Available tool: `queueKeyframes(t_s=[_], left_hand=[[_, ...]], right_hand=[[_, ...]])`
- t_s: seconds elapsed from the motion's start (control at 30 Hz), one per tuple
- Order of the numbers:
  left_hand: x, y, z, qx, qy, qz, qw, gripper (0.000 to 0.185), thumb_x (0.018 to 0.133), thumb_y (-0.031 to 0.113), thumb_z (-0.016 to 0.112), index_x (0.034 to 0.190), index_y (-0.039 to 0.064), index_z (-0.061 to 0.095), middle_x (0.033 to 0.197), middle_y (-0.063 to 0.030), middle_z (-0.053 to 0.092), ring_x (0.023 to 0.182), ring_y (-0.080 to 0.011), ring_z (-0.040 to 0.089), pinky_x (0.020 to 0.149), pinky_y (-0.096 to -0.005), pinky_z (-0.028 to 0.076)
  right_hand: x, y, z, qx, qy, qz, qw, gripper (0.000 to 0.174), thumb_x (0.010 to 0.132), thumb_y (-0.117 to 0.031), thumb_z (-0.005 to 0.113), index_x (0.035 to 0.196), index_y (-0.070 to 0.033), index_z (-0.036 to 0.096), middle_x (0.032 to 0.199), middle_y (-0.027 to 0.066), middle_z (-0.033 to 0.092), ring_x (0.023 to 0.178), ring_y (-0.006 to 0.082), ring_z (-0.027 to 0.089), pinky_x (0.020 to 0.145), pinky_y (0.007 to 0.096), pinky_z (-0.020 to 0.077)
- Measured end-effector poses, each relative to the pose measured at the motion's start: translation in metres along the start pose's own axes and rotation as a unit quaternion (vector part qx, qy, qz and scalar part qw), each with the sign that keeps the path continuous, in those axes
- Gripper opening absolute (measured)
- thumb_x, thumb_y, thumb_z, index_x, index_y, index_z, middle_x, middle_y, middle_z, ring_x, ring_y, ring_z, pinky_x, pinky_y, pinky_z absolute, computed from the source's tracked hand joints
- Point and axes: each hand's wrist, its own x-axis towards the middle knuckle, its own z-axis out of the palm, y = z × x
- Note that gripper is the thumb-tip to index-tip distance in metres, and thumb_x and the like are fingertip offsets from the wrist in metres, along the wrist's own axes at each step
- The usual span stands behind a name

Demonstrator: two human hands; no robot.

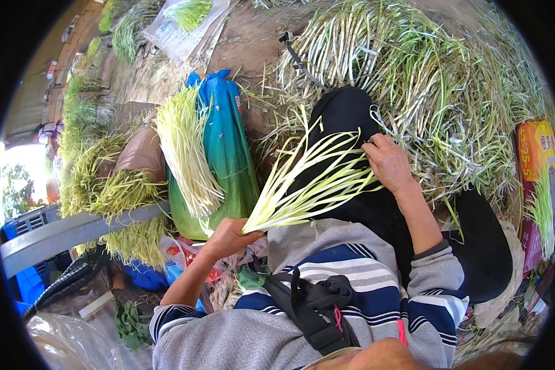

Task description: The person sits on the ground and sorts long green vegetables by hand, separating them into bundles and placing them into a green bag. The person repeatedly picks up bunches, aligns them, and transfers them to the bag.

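My left hand (233, 237) grips a loose bunch of pale yellow blanched chives (300, 189) by the stalk ends. The leaves fan out to the upper right across my black-trousered leg. At their tips is my right hand (388, 162), fingers curled and pinched together against the leaves; whether a leaf is caught between them is hidden. Left of these, a thicker sheaf of blanched chives (189, 152) lies on a blue-green plastic sack (229, 138). Beyond my right hand spreads a large heap of untrimmed chives (425, 78) with green and withered leaves.
A grey metal bar (83, 226) crosses at left, beside a brown wrapped bundle (141, 155) and piled yellowish leaves (129, 194). White sheeting (189, 39) carries a green bunch at the top. At right lies a printed sack (534, 208); clear plastic film (69, 342) is lower left.
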Motion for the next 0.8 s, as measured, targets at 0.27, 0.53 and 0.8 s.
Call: queueKeyframes(t_s=[0.27, 0.53, 0.8], left_hand=[[0.002, 0.003, -0.002, 0.002, -0.011, -0.002, 1.0, 0.025, 0.078, 0.025, 0.064, 0.091, 0.003, 0.062, 0.076, -0.0211, 0.06, 0.07, -0.0384, 0.057, 0.06, -0.0394, 0.046], [0.007, 0.003, 0.0, 0.024, -0.017, 0.073, 0.997, 0.023, 0.077, 0.023, 0.064, 0.088, 0.003, 0.062, 0.074, -0.0196, 0.059, 0.067, -0.0373, 0.056, 0.059, -0.0388, 0.045], [0.004, 0.004, 0.002, 0.021, 0.004, 0.083, 0.996, 0.022, 0.077, 0.023, 0.065, 0.086, 0.003, 0.063, 0.073, -0.0188, 0.06, 0.066, -0.0367, 0.057, 0.058, -0.0384, 0.046]], right_hand=[[-0.025, 0.013, 0.024, 0.111, 0.018, 0.17, 0.979, 0.008, 0.073, -0.008, 0.057, 0.081, -0.006, 0.057, 0.078, 0.0093, 0.057, 0.075, 0.0287, 0.057, 0.065, 0.0362, 0.0469], [-0.014, 0.031, -0.011, -0.166, 0.188, 0.131, 0.959, 0.008, 0.072, -0.003, 0.059, 0.079, -0.006, 0.061, 0.081, 0.007, 0.058, 0.078, 0.0287, 0.057, 0.068, 0.0356, 0.0468], [0.022, -0.029, 0.012, 0.071, 0.028, 0.046, 0.996, 0.004, 0.071, -0.009, 0.062, 0.074, -0.007, 0.06, 0.076, 0.0046, 0.051, 0.075, 0.0221, 0.055, 0.062, 0.0329, 0.0468]])
